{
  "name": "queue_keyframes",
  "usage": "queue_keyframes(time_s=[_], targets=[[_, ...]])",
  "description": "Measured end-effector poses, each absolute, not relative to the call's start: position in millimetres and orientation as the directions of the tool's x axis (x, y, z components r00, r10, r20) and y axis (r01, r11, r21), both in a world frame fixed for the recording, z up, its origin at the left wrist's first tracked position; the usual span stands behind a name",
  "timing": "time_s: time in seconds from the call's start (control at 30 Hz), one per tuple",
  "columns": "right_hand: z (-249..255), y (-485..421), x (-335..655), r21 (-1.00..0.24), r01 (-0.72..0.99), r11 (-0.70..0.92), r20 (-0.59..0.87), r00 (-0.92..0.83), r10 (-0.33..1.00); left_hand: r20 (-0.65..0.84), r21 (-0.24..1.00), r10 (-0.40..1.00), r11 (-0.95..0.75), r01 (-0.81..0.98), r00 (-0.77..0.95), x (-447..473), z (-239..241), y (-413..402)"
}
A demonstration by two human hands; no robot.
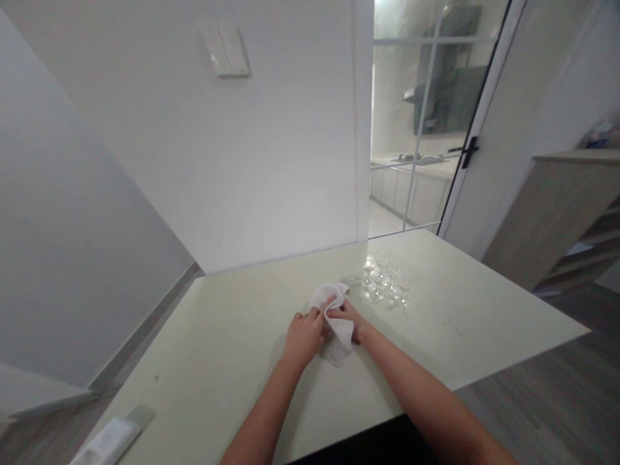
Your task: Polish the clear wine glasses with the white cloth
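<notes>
Both my hands meet over the middle of a pale table [232, 336]. A white cloth [339, 332] is bunched between them. My left hand [303, 336] curls around something wrapped in the cloth; what is inside I cannot make out. My right hand [346, 313] pinches the cloth's upper fold with closed fingers. Just beyond the hands stands a cluster of several small clear glasses [385, 281].
A flat white remote-like object [109, 439] lies at the table's near left corner. A wall with a light switch [225, 51] rises behind the table. A glass door [426, 116] opens onto a kitchen at right, and a wooden shelf unit [562, 213] stands far right.
</notes>
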State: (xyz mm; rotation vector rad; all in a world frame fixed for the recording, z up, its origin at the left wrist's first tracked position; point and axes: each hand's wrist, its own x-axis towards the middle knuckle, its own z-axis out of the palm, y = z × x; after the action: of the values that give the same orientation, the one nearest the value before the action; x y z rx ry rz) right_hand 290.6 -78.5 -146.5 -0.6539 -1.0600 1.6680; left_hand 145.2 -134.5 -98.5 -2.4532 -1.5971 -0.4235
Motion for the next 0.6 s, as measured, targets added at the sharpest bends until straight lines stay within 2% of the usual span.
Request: queue_keyframes(time_s=[0.1, 0.17, 0.27, 0.37, 0.47, 0.6], targets=[[-144.9, -77.1, 294.5, -0.844, -0.523, -0.121, -0.004, -0.219, 0.976, 0.46, 0.017, 0.787, -0.471, 0.882, 0.411, 135.9, -111.3, -125.6], [-144.6, -71.6, 293.5, -0.808, -0.572, -0.145, -0.085, -0.129, 0.988, 0.579, 0.074, 0.737, -0.472, 0.878, 0.348, 121.0, -118.2, -123.0], [-147.6, -61.6, 287.9, -0.761, -0.61, -0.22, -0.171, -0.137, 0.976, 0.677, 0.206, 0.699, -0.48, 0.853, 0.23, 101.1, -122.9, -120.8], [-154.6, -55.4, 282.2, -0.766, -0.6, -0.231, -0.174, -0.152, 0.973, 0.634, 0.358, 0.747, -0.513, 0.78, 0.2, 94.0, -124.0, -119.3], [-159.1, -55.8, 282.1, -0.829, -0.546, -0.119, -0.087, -0.084, 0.993, 0.552, 0.546, 0.83, -0.432, 0.718, 0.08, 96.8, -126.5, -118.1], [-153.7, -63.4, 290.0, -0.958, -0.276, 0.076, 0.09, -0.039, 0.995, 0.322, 0.817, 0.936, -0.2, 0.541, -0.14, 100.8, -133.3, -114.8]])
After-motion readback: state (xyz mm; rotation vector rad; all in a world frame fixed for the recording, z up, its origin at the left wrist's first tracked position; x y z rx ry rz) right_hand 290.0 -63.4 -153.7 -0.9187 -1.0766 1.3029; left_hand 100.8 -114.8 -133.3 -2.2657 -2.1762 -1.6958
